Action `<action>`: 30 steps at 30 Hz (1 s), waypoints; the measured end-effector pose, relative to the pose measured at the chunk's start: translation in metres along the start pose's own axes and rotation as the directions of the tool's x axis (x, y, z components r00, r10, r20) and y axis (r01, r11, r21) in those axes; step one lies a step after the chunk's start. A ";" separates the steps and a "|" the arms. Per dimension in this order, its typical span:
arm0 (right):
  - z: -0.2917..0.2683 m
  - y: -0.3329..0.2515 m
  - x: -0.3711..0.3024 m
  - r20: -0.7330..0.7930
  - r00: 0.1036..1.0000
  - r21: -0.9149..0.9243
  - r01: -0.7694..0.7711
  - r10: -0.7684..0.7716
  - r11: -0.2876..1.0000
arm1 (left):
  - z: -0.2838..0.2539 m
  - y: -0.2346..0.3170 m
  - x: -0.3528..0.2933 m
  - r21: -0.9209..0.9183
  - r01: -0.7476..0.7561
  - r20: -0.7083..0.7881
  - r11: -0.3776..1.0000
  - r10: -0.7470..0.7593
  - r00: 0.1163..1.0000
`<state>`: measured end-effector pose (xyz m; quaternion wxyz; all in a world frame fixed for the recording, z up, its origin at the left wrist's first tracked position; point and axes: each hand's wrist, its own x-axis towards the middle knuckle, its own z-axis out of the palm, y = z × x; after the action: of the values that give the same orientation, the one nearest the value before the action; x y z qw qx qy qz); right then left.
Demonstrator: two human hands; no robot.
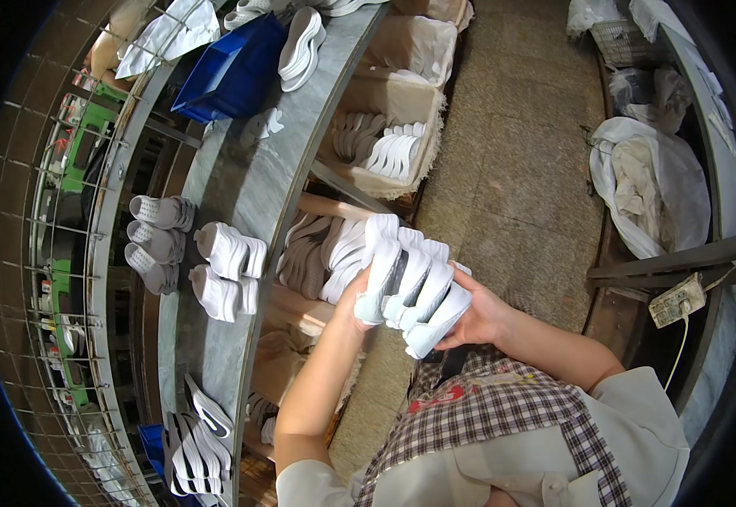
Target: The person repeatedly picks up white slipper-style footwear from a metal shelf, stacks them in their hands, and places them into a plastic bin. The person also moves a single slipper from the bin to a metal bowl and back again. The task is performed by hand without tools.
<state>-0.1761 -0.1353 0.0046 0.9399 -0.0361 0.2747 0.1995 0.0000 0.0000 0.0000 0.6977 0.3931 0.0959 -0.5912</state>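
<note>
Grip: white soles [419, 283] are held between left hand [358, 302] and right hand [479, 314] beside the desk [237, 177]; presumed light, springy, best clasped endwise.

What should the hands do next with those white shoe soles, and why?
Perhaps the left hand and right hand should squeeze inward a little: they hold several white shoe soles in midair from opposite sides, and the ends look uneven, so one might slip.

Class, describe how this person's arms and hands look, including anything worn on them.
The left hand and right hand are ungloved. Short, pale off-white sleeves end near the elbows, leaving the forearms bare; no watch or bracelet shows.
</note>
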 end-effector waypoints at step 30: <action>0.017 -0.001 0.004 -0.033 0.999 -0.125 0.023 -0.028 0.992 | -0.011 0.004 0.002 -0.052 -0.070 0.024 0.996 0.071 0.997</action>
<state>-0.1644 -0.1323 0.0169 0.9334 -0.1015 0.2777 0.2035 0.0079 0.0058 -0.0061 0.7291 0.3706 0.0881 -0.5686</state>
